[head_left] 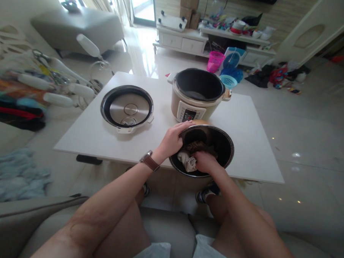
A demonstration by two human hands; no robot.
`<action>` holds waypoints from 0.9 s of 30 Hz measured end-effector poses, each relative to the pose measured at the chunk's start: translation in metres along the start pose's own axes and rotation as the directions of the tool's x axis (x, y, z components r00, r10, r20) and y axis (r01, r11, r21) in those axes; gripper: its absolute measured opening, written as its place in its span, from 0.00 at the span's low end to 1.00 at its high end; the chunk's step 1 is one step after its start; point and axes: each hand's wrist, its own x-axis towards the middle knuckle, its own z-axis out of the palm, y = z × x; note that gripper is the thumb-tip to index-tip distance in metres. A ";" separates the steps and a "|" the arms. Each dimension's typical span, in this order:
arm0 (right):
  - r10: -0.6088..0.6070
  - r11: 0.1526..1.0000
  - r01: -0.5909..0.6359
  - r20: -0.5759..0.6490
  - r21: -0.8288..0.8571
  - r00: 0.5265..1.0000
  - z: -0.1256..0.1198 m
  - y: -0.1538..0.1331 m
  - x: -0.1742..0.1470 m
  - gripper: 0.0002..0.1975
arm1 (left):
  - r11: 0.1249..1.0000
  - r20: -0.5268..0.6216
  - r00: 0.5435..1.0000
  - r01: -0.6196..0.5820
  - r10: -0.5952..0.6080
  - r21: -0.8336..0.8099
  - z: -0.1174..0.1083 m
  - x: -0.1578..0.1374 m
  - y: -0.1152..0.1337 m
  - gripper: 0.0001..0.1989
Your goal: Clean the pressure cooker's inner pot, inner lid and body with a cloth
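A dark-lined inner pot (226, 144) is tilted toward me at the table's near edge. My left hand (171, 141) is closed around its upper left side, with a watch on that wrist. Inside the pot, my right hand (206, 161) grips a bunched cloth (187, 162), pale in front and brownish behind, against the inner wall. Part of the right fingers is hidden by the cloth. Just behind the pot stands the beige electric pressure cooker (180, 101), lidless, its control panel facing me. To the left lies the cooker lid (130, 104), underside up.
The white table (86, 134) carries all these parts. A chandelier-like fixture (68, 82) with white lamps stands close to its left side. Beyond it are a pink basket (215, 61), a blue basket (228, 82) and a low white TV cabinet (183, 42). A grey sofa (167, 229) is beneath me.
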 end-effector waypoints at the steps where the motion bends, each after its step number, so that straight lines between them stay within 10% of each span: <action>1: -0.003 1.000 0.003 -0.004 0.000 1.000 0.001 -0.001 0.000 0.16 | 1.000 -0.005 1.000 0.002 -0.002 0.005 0.001 -0.001 0.002 0.37; 18: 0.012 0.987 0.011 -0.147 0.158 0.989 0.010 0.006 0.007 0.17 | 0.995 -0.129 0.989 0.070 -0.078 -0.069 0.030 -0.009 -0.004 0.40; 27: 0.035 0.567 0.349 -0.445 0.746 0.895 0.037 -0.017 0.035 0.18 | 0.991 -0.135 0.986 0.086 -0.099 -0.098 0.026 -0.011 -0.005 0.40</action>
